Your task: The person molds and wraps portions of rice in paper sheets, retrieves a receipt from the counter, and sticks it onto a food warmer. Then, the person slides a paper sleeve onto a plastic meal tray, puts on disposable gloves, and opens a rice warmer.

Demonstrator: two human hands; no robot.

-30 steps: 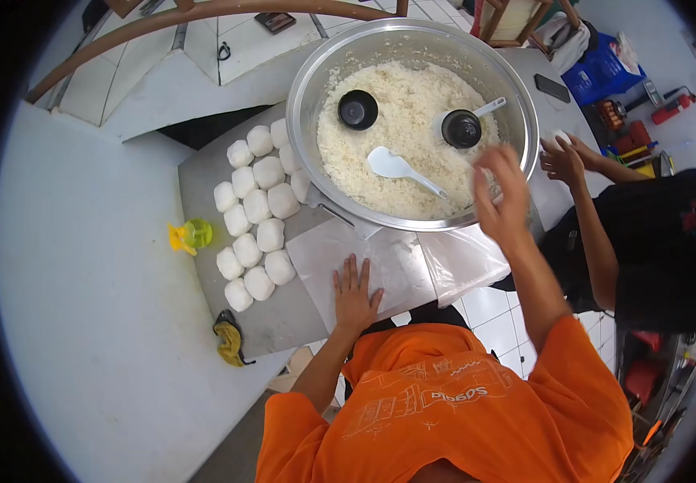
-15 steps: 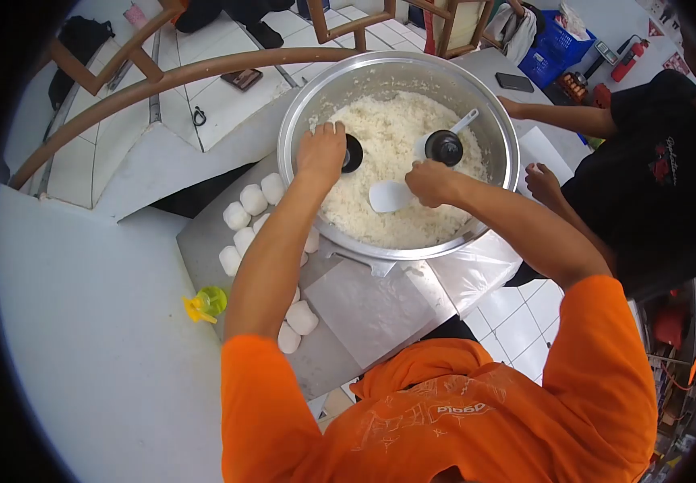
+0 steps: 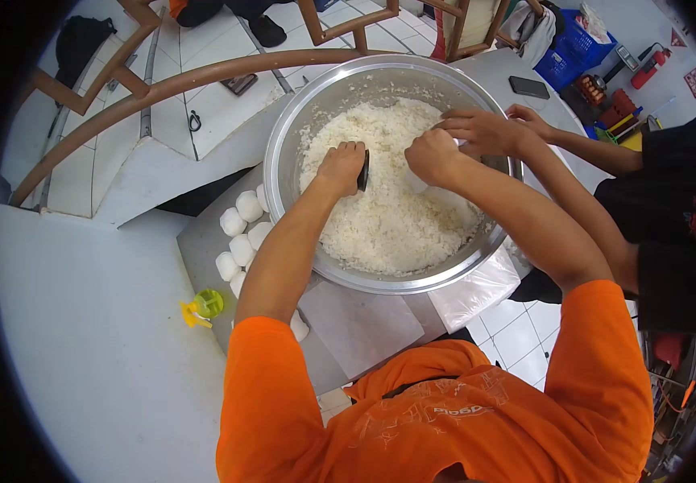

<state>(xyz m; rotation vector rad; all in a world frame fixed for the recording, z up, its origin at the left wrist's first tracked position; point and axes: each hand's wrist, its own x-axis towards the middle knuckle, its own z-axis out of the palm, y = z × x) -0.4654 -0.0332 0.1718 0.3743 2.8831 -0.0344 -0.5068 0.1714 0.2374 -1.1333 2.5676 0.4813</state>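
A large metal pot [image 3: 290,105] holds white rice [image 3: 380,233]. Over the left part of the rice, my left hand [image 3: 341,169] is closed round a black bowl [image 3: 363,171], which is tilted on its side. My right hand [image 3: 435,158] grips the white rice paddle [image 3: 416,182], its blade down at the rice and mostly hidden. Close beside it, a co-worker's hand [image 3: 477,131] reaches over the pot's right side; what it holds is hidden. White wrapped balls [image 3: 241,248] lie left of the pot, partly behind my left arm.
Translucent sheets [image 3: 364,326] and a plastic bag [image 3: 477,291] lie in front of the pot. A phone [image 3: 529,87] rests at the back right. A yellow-green spray bottle [image 3: 205,306] stands left. The co-worker [image 3: 670,225] is at the right, and a brown railing [image 3: 195,79] curves behind.
My left hand has tilted up the black bowl. My right hand has moved the paddle within the rice. The co-worker's hand has come over the pot, hiding the second black bowl.
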